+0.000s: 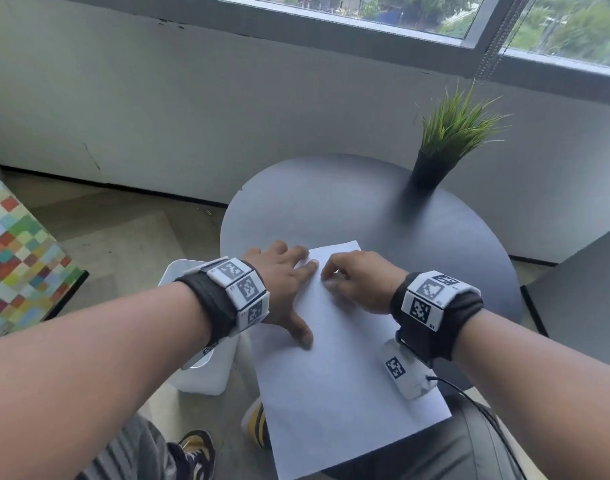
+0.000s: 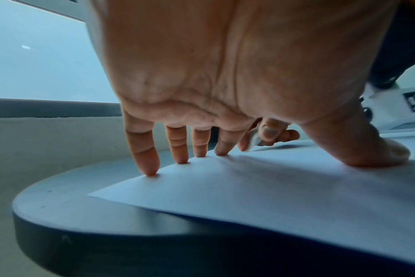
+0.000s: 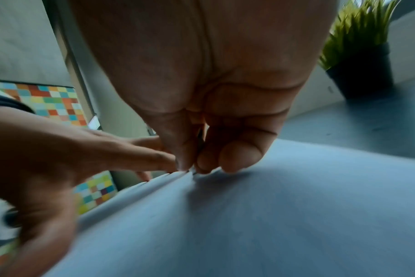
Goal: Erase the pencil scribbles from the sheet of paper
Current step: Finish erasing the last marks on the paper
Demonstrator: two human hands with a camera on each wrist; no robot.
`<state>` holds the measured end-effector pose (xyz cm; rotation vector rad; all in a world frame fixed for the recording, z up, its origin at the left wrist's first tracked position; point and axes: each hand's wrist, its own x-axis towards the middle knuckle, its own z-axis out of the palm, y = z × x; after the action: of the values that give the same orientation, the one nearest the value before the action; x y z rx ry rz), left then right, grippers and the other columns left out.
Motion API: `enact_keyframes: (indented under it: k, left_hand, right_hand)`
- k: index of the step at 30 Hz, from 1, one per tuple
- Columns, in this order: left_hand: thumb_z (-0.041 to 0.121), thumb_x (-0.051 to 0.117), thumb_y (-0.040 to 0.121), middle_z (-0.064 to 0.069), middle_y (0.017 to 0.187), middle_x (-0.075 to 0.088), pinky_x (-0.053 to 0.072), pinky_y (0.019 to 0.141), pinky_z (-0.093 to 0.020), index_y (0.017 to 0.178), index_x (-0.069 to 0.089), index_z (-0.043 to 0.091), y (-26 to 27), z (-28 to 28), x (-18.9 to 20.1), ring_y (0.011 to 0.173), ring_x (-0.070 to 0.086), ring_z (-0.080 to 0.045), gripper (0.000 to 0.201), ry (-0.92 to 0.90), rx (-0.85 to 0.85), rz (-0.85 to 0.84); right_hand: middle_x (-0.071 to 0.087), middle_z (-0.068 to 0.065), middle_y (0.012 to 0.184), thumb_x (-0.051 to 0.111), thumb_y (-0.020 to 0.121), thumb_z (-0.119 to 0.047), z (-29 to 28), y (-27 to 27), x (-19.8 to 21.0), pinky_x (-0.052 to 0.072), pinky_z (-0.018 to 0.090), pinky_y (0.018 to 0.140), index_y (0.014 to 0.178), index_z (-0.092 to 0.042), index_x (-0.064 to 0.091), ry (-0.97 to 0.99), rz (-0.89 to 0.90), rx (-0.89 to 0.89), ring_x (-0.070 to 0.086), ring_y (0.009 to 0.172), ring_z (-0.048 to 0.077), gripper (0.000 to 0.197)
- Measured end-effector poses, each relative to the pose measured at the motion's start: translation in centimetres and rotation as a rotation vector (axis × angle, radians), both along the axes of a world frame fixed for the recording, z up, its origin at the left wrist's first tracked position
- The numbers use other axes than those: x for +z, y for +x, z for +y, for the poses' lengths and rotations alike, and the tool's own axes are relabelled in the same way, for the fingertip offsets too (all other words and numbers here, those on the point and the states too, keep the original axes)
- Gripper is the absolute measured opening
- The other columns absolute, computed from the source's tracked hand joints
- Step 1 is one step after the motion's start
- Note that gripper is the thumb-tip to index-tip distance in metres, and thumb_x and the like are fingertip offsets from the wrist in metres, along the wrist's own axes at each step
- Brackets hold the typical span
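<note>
Bare table point(image 1: 348, 202) beyond the paper point(image 1: 338, 375); potted plant point(image 1: 445, 140) at far right.

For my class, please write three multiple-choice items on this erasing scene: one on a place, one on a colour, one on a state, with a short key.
1. Where does the potted plant stand?
A. on the table's far side
B. on the paper
C. on the floor

2. What colour is the sheet of paper?
A. yellow
B. white
C. pink

3. How does the left hand lie?
A. in a fist
B. lifted off
C. spread flat on the paper

Key: 1 A, it stands beyond the sheet on the round table; 2 B, the sheet is plain white; 3 C, its fingers press the sheet.
</note>
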<state>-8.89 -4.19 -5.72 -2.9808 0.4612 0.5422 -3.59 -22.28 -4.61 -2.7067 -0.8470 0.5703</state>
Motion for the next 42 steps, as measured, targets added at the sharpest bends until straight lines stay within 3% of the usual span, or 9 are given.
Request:
enact_keyframes:
  k: [3, 8, 13, 18, 23, 29, 35, 40, 42]
  left_hand:
    - [0.095, 0.057, 0.051, 0.007, 0.155, 0.019, 0.04, 0.099, -0.045, 0.153, 0.015, 0.031, 0.1, 0.1, 0.0, 0.136, 0.026, -0.026, 0.128, 0.007, -0.024, 0.001]
    - [0.096, 0.056, 0.051, 0.004, 0.157, 0.017, 0.036, 0.103, -0.044, 0.155, 0.013, 0.026, 0.2, 0.2, 0.0, 0.138, 0.024, -0.027, 0.133, 0.03, -0.038, -0.009]
    - [0.094, 0.058, 0.053, 0.003, 0.159, 0.014, 0.035, 0.106, -0.046, 0.154, 0.014, 0.028, 0.2, 0.3, 0.1, 0.141, 0.022, -0.028, 0.128, 0.012, -0.049, 0.016]
    - [0.094, 0.058, 0.055, 0.002, 0.159, 0.015, 0.037, 0.105, -0.045, 0.156, 0.012, 0.025, 0.2, 0.2, 0.2, 0.14, 0.023, -0.029, 0.13, 0.04, -0.055, 0.01]
    - [0.091, 0.062, 0.055, 0.001, 0.159, 0.015, 0.036, 0.106, -0.045, 0.155, 0.015, 0.025, 0.4, 0.2, 0.6, 0.139, 0.024, -0.029, 0.129, 0.041, -0.072, 0.035]
    - [0.088, 0.062, 0.06, 0.0, 0.164, 0.01, 0.031, 0.111, -0.044, 0.157, 0.011, 0.022, 0.1, 0.1, 0.8, 0.144, 0.018, -0.028, 0.128, 0.048, -0.058, 0.053]
    - [0.092, 0.063, 0.051, 0.004, 0.167, -0.003, 0.026, 0.116, -0.046, 0.158, 0.003, 0.024, -0.7, 0.5, 0.3, 0.149, 0.008, -0.026, 0.14, 0.026, -0.048, 0.066]
    - [0.092, 0.063, 0.053, 0.003, 0.167, -0.004, 0.025, 0.116, -0.046, 0.158, 0.0, 0.024, -0.4, 0.5, 0.3, 0.149, 0.007, -0.025, 0.14, 0.033, -0.052, 0.068]
    - [0.09, 0.065, 0.053, 0.004, 0.167, -0.005, 0.024, 0.118, -0.045, 0.159, 0.0, 0.024, -0.3, 0.5, 0.3, 0.15, 0.006, -0.025, 0.141, 0.031, -0.046, 0.078]
  right_hand:
    - [0.065, -0.004, 0.11, 0.052, 0.095, -0.025, 0.3, -1.1, 0.4, 0.044, 0.027, 0.087, 0.116, -0.026, 0.063, -0.048, 0.005, 0.19, 0.056, 0.102, 0.017, 0.024]
    - [0.067, 0.001, 0.111, 0.051, 0.094, -0.026, -0.2, 1.1, 0.3, 0.047, 0.03, 0.089, 0.112, -0.024, 0.066, -0.03, -0.132, 0.016, 0.059, 0.107, 0.024, 0.023]
    - [0.065, 0.002, 0.117, 0.051, 0.092, -0.013, 0.6, -2.5, 0.2, 0.046, 0.034, 0.091, 0.119, -0.019, 0.062, -0.042, -0.038, 0.347, 0.057, 0.108, 0.022, 0.03]
    - [0.068, 0.002, 0.108, 0.048, 0.092, -0.021, -0.3, 0.9, -0.1, 0.048, 0.033, 0.084, 0.111, -0.024, 0.064, -0.068, -0.238, 0.145, 0.059, 0.103, 0.026, 0.025]
    - [0.066, -0.002, 0.105, 0.054, 0.091, -0.017, 0.6, -2.3, -0.3, 0.047, 0.033, 0.083, 0.11, -0.024, 0.064, -0.063, -0.089, 0.406, 0.058, 0.099, 0.021, 0.023]
    - [0.066, 0.0, 0.105, 0.046, 0.094, -0.027, -0.6, 1.5, -0.2, 0.045, 0.031, 0.076, 0.109, -0.023, 0.059, -0.161, -0.277, 0.135, 0.058, 0.1, 0.026, 0.02]
    - [0.062, 0.004, 0.1, 0.049, 0.093, -0.017, 0.7, -3.9, 0.0, 0.044, 0.039, 0.075, 0.105, -0.015, 0.051, -0.124, -0.08, 0.454, 0.055, 0.093, 0.028, 0.012]
    - [0.061, 0.005, 0.098, 0.048, 0.093, -0.019, -0.5, -0.3, 0.1, 0.045, 0.036, 0.071, 0.103, -0.018, 0.047, -0.183, -0.224, 0.247, 0.057, 0.093, 0.03, 0.011]
    - [0.061, 0.003, 0.098, 0.049, 0.092, -0.015, 0.2, -2.0, 0.0, 0.046, 0.037, 0.074, 0.109, -0.015, 0.05, -0.139, -0.145, 0.364, 0.055, 0.09, 0.027, 0.017]
